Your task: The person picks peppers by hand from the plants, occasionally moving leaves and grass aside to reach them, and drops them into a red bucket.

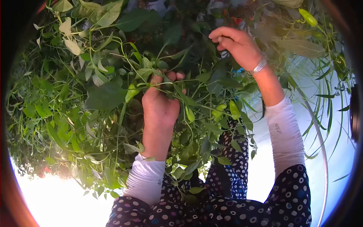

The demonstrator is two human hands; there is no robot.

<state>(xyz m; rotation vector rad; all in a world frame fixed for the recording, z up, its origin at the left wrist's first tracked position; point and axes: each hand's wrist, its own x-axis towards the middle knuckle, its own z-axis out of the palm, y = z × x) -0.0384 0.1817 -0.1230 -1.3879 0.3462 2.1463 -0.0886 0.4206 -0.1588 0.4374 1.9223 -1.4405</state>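
Leafy pepper plants with pale green peppers surround both hands. My left hand (160, 100) is raised among the stems, palm side showing. Its fingers curl around a thin pepper branch (157, 89), partly hidden by leaves. Just left of that wrist hangs a green pepper (131, 92). To its right are another small pepper (190, 113) and a wider pair, one of them a light green pepper (234, 109). Higher up on the right, my right hand (238, 47) is bent at the wrist, thumb and fingers drawn together. Whatever may be between those fingertips is too small to make out.
One more pepper (308, 17) hangs at the upper right. A pale hose or cord (319, 140) runs down the right side over white ground sheeting (302, 79). Dense foliage (49, 102) fills the left. Dotted dark clothing (234, 212) shows at the bottom.
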